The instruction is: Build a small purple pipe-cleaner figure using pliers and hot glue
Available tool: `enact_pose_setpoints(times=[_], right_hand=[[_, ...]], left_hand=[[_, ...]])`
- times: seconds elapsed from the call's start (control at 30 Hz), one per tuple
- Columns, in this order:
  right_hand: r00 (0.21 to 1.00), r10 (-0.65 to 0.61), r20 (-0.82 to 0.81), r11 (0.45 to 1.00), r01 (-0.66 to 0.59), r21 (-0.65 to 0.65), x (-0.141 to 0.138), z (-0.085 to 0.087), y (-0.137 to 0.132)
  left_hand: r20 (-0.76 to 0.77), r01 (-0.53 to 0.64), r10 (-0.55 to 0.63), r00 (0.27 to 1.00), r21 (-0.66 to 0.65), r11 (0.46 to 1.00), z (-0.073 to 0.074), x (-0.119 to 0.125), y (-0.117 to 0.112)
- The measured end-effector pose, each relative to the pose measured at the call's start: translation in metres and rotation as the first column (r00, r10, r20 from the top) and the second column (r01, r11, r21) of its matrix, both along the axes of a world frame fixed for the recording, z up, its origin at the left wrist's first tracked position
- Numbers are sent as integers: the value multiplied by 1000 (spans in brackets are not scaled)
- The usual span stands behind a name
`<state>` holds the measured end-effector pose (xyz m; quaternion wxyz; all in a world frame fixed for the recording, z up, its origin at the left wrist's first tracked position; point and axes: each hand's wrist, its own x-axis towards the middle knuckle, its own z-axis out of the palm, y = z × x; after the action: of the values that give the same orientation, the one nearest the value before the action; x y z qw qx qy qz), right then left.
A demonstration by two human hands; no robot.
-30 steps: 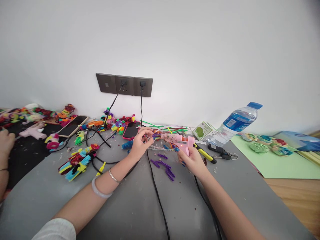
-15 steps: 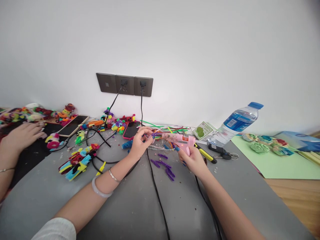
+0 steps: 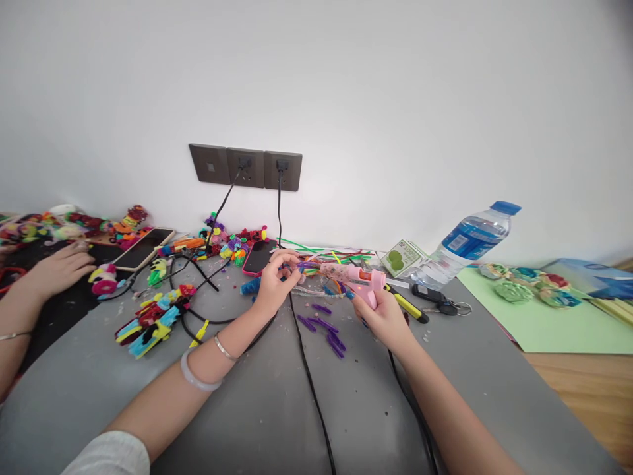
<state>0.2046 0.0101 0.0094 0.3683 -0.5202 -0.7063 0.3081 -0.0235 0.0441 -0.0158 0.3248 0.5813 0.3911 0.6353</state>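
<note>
My right hand (image 3: pixel 383 316) is closed round the grip of a pink hot glue gun (image 3: pixel 353 276), whose nozzle points left and whose small red light is on. My left hand (image 3: pixel 275 282) pinches a short purple pipe-cleaner piece (image 3: pixel 305 266) right at the gun's tip. Several more purple pieces (image 3: pixel 326 328) lie loose on the grey table (image 3: pixel 257 409) just in front of both hands. The gun's black cord (image 3: pixel 311 389) runs back toward me between my forearms.
Wall sockets (image 3: pixel 246 167) with two plugged cords sit behind. Two phones (image 3: pixel 144 248) (image 3: pixel 259 256), coloured pipe-cleaner crafts (image 3: pixel 153 320) and long stems (image 3: pixel 326 253) crowd the left and middle. A water bottle (image 3: pixel 465 245), small green box (image 3: pixel 401 258), keys (image 3: pixel 438 298) and green paper (image 3: pixel 558 316) lie right. Another person's hand (image 3: pixel 59 267) rests far left.
The other person's hand at far left reached in onto the black mat and has settled there. My left hand drew the purple piece closer against the glue gun's tip.
</note>
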Motion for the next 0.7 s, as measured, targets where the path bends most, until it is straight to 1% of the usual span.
enact_pose_setpoints(times=[0.17, 0.3, 0.33, 0.4, 0.47, 0.53, 0.6, 0.7], right_hand=[[998, -42, 53, 996, 37, 81, 2, 2, 1], [996, -85, 13, 992, 83, 100, 10, 5, 3], [994, -106, -10, 990, 107, 89, 14, 5, 3], [987, -140, -81, 989, 143, 28, 22, 4, 2], [965, -170, -202, 985, 163, -49, 30, 2, -3], [907, -191, -375, 982, 173, -82, 38, 2, -11], [817, -211, -536, 977, 194, -89, 47, 3, -22], [686, -279, -672, 958, 245, -147, 66, 3, -41]], left_hand=[[3, -7, 7, 1000, -7, 1000, 0, -1, 0], [17, -9, 10, 1000, -15, 1000, 0, -1, 1], [22, -12, 12, 1000, -13, 1000, 0, -1, 2], [28, -16, 16, 999, -6, 1000, 0, -1, 2], [33, -14, 14, 999, -4, 1000, -1, -1, 2], [38, -7, 7, 999, -10, 1000, -1, -1, 2], [43, 3, -2, 999, -19, 1000, -1, -1, 2], [54, 12, -11, 998, -22, 1000, -2, -1, 2]])
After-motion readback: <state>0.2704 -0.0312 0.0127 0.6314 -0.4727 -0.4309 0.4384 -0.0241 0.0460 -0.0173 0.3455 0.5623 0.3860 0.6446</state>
